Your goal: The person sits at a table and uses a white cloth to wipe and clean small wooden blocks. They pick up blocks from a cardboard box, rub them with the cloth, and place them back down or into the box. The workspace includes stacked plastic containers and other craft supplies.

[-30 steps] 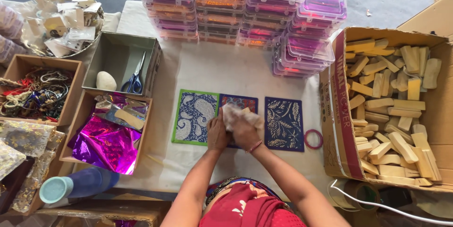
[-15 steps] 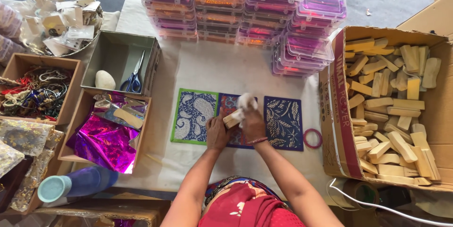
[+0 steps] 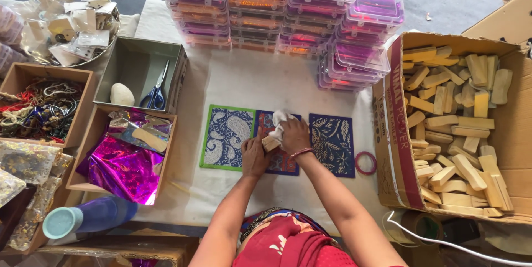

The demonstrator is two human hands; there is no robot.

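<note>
Head view: cardboard box [image 3: 394, 134] of wooden blocks [image 3: 460, 134]

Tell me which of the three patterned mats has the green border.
The left mat, blue with white paisley, has the green edge. The middle mat lies partly under the hands, and the right mat is dark blue with leaf shapes; neither shows green.

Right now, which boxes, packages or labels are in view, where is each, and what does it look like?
Carton: right side, brown cardboard with red print on its flap, full of wooden blocks.
Plastic boxes: stacked at the far edge, clear with pink lids.
Tags: top left, small white cards in a heap.
Foil wrap: left tray, shiny magenta sheets.
</note>
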